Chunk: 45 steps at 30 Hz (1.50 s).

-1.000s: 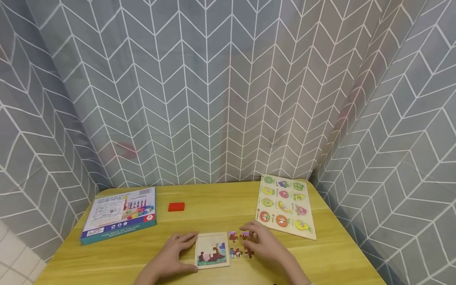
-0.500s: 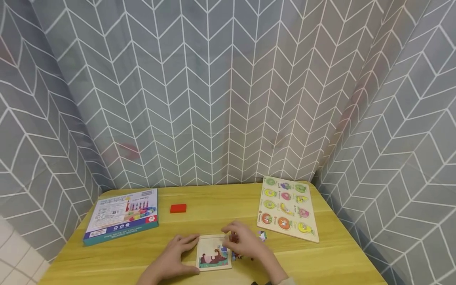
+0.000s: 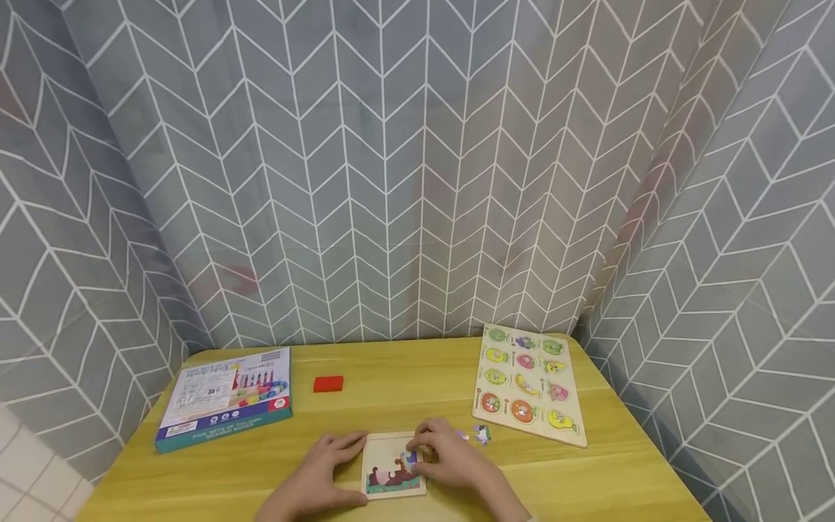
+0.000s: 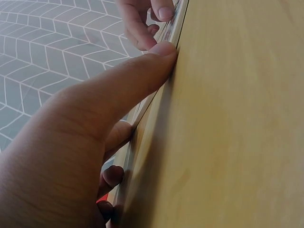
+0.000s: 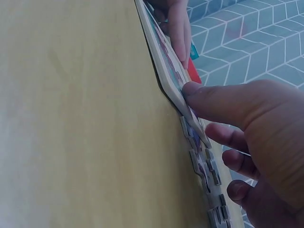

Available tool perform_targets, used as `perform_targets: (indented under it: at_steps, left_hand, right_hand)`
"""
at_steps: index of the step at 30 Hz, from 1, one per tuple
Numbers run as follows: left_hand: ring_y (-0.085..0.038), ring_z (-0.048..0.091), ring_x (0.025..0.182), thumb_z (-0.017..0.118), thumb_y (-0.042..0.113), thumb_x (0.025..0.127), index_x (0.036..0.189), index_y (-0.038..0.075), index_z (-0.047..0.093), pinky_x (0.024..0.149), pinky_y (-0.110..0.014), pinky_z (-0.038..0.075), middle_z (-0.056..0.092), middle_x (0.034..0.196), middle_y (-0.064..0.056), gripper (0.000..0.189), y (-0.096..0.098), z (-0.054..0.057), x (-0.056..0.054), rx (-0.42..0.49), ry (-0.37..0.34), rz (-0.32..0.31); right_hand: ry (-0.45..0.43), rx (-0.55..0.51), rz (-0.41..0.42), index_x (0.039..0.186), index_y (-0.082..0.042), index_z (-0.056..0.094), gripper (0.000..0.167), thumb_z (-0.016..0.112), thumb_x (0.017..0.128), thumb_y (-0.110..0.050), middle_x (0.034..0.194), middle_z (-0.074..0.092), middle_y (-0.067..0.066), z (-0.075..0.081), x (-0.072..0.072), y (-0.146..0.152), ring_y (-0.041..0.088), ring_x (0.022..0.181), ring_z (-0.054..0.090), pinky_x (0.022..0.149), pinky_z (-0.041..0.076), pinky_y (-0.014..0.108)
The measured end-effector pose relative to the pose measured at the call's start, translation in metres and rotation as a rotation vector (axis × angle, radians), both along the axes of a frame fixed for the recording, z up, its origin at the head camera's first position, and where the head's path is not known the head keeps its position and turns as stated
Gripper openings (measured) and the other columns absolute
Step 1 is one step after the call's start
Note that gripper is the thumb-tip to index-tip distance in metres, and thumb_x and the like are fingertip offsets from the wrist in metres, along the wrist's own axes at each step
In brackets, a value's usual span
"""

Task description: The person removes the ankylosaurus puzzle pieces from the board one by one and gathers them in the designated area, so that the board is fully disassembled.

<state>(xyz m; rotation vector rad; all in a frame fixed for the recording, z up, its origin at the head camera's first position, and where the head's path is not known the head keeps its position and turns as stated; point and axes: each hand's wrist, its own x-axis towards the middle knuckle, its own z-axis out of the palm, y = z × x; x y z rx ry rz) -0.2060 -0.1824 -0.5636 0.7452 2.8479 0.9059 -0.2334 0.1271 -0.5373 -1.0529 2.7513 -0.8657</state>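
touching the board [image 3: 381, 447] along its left edge, my left hand [image 3: 318, 476] has its fingers [image 3: 352, 438] spread. my right hand [image 3: 449, 455] bends over the right edge; whether it pinches anything, i cannot tell. the board lies on the table [image 3: 401, 406], loose pieces [image 3: 483, 434] nearby.

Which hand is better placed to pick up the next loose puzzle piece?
Probably the right hand: it is beside the loose pieces, at the right of the puzzle tray. The left hand touches the tray's left edge, farther from them.
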Motion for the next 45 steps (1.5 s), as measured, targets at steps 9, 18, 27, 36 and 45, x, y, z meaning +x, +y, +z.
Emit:
perform_targets:
  at_steps: [9,18,27,36,45]
  left_hand:
    - [-0.011,0.041,0.112,0.079,0.074,0.079,0.156,0.017,0.056,0.098,-0.041,0.046,0.052,0.161,0.003,0.099,-0.0003,0.0027,-0.0009,-0.016,0.026,0.001]
    - [-0.012,0.041,0.113,0.079,0.075,0.079,0.156,0.018,0.056,0.1,-0.044,0.045,0.051,0.162,0.004,0.099,0.0006,0.0037,-0.0007,-0.007,0.012,0.004]
    - [-0.011,0.041,0.112,0.079,0.075,0.079,0.156,0.016,0.056,0.099,-0.042,0.045,0.051,0.161,0.003,0.1,0.0001,0.0057,-0.0003,-0.002,0.019,-0.001]
    - [-0.01,0.041,0.112,0.08,0.074,0.079,0.156,0.016,0.056,0.1,-0.041,0.046,0.052,0.161,0.004,0.099,-0.0002,0.0044,0.0014,-0.006,0.022,0.005]
    - [-0.009,0.04,0.111,0.079,0.075,0.079,0.155,0.015,0.057,0.099,-0.041,0.045,0.052,0.161,0.003,0.1,-0.0005,0.0038,0.0001,-0.001,0.032,-0.004]
  right_hand:
    - [-0.008,-0.029,-0.002,0.111,-0.025,0.08,0.017,0.081,0.096,-0.031,0.117,0.058,-0.013,-0.0002,-0.001,-0.0002,0.007,0.11,0.047,0.095,0.05,0.031]
    - [-0.051,-0.041,-0.033,0.111,-0.023,0.075,0.02,0.082,0.095,-0.031,0.117,0.058,-0.012,0.0016,0.0017,-0.0007,0.006,0.107,0.044,0.094,0.049,0.03]
    - [-0.081,-0.086,-0.004,0.108,-0.018,0.072,0.019,0.083,0.094,-0.022,0.102,0.064,-0.014,0.004,0.0,-0.0038,0.002,0.093,0.052,0.085,0.05,0.024]
    - [-0.078,-0.091,0.014,0.115,-0.013,0.078,0.023,0.082,0.093,-0.013,0.1,0.066,-0.011,0.0052,0.0025,-0.0061,-0.001,0.083,0.053,0.074,0.049,0.019]
    - [-0.046,-0.058,0.01,0.12,-0.007,0.078,0.027,0.081,0.095,-0.018,0.101,0.068,-0.009,0.0058,0.0019,-0.0064,-0.002,0.082,0.051,0.074,0.049,0.019]
